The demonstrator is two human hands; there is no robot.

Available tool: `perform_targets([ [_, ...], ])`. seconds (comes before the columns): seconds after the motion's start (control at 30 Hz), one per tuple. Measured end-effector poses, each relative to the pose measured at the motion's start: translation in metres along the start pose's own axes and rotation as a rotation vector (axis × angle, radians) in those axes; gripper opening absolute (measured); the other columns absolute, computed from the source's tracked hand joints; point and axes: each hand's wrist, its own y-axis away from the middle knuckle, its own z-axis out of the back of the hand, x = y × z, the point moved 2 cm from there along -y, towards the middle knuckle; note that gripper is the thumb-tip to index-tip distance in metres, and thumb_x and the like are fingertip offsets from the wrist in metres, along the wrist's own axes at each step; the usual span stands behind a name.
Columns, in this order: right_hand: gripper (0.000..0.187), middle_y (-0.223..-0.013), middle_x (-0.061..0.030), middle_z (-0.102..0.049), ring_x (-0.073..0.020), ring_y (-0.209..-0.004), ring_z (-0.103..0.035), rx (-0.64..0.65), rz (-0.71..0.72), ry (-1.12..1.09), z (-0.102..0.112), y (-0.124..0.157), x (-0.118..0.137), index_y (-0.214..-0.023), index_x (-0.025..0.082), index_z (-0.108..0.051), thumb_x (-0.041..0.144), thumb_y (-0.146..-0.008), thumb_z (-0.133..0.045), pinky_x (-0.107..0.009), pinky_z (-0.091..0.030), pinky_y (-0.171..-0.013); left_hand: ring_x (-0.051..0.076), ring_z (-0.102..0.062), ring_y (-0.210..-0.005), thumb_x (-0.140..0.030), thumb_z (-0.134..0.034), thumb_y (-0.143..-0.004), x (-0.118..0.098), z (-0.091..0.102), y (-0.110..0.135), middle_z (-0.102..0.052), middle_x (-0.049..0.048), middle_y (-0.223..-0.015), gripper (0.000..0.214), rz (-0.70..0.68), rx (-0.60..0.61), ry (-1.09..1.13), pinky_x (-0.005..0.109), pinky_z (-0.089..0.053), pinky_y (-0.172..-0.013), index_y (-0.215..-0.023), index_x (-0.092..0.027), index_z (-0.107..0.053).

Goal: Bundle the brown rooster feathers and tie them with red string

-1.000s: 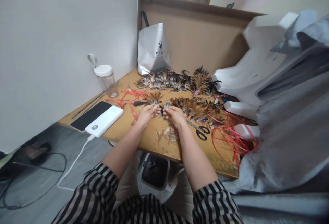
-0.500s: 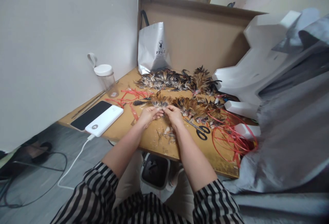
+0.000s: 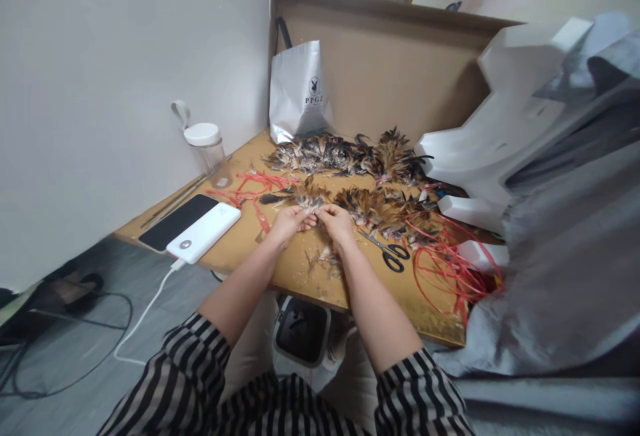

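Head view: with the hands taken as the clock's centre, a feather bunch (image 3: 313, 191) is held at 12 o'clock, its pale base pinched between the fingertips of both the left hand (image 3: 289, 226) and the right hand (image 3: 337, 225). The 3 o'clock side is crowded by a feather row (image 3: 373, 204); at 4, scissors (image 3: 393, 255) are laid just beside the right hand, with tangled red straps (image 3: 453, 276) beyond them. At 1 o'clock a feather pile (image 3: 337, 155) is spread, and the way at 2 is blocked by white foam (image 3: 505, 116). Red strips (image 3: 250, 186) are scattered at 10, before a lidded jar (image 3: 213, 156); a white power bank (image 3: 203, 231) is set at 9, over a phone (image 3: 175, 219). On the silver bag (image 3: 295, 96) at 12, "PPGZ" can be read beneath a rabbit mark; the smaller print cannot be made out. The table (image 3: 235, 246) is bounded by a wall (image 3: 140, 76) at 10 and cardboard (image 3: 400, 66) at 1; open room is left at 7 to 8, and the front edge is reached at 6, above a bin (image 3: 303, 333).
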Motion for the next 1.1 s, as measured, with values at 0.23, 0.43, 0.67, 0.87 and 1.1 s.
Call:
perform_targets([
  [0.23, 0.020, -0.052, 0.0030, -0.056, -0.0082, -0.048, -0.045, 0.020, -0.033, -0.024, -0.0012, -0.0008, -0.0031, -0.064, 0.015, -0.061, 0.033, -0.057, -0.064, -0.022, -0.037, -0.052, 0.007, -0.055, -0.048, -0.033, -0.070, -0.062, 0.0023, 0.0012, -0.0021, -0.062, 0.0055, -0.059, 0.027, -0.027, -0.017, 0.002, 0.015, -0.042, -0.047, -0.068, -0.008, -0.061],
  [0.43, 0.019, -0.060, 0.0012, -0.060, -0.0096, -0.054, -0.050, 0.002, -0.018, -0.086, -0.0027, -0.0012, -0.0056, -0.066, 0.016, -0.060, 0.031, -0.055, -0.066, -0.022, -0.041, -0.056, 0.006, -0.055, -0.050, -0.033, -0.070, -0.063, 0.0034, -0.0010, -0.0018, -0.063, 0.0055, -0.062, 0.027, -0.032, 0.005, 0.014, 0.016, -0.042, -0.049, -0.070, -0.008, -0.061],
  [0.67, 0.023, -0.061, 0.0018, -0.060, -0.0099, -0.056, -0.051, 0.022, -0.013, -0.112, -0.0029, -0.0010, -0.0033, -0.065, 0.016, -0.058, 0.030, -0.051, -0.070, -0.023, -0.041, -0.059, 0.006, -0.052, -0.046, -0.030, -0.068, -0.065, 0.0024, -0.0026, -0.0010, -0.059, 0.0029, -0.055, 0.023, -0.033, -0.004, -0.037, 0.016, -0.040, -0.046, -0.067, -0.009, -0.059],
  [0.87, 0.026, -0.054, 0.0036, -0.056, -0.0078, -0.048, -0.045, 0.007, -0.052, -0.104, 0.0007, -0.0012, -0.0021, -0.064, 0.014, -0.057, 0.033, -0.051, -0.070, -0.021, -0.035, -0.050, 0.007, -0.052, -0.043, -0.030, -0.067, -0.064, 0.0025, -0.0039, -0.0005, -0.059, 0.0027, -0.052, 0.022, -0.078, 0.024, -0.108, 0.019, -0.041, -0.046, -0.065, -0.010, -0.060],
  [1.1, 0.034, -0.065, 0.0001, -0.063, -0.0120, -0.059, -0.054, -0.002, -0.072, -0.131, 0.0027, -0.0030, -0.0035, -0.066, 0.015, -0.059, 0.039, -0.046, -0.072, -0.024, -0.041, -0.059, 0.009, -0.055, -0.049, -0.036, -0.069, -0.060, -0.0004, -0.0063, 0.0036, -0.062, 0.0048, -0.056, 0.028, -0.073, 0.045, -0.114, 0.021, -0.043, -0.052, -0.068, -0.010, -0.062],
])
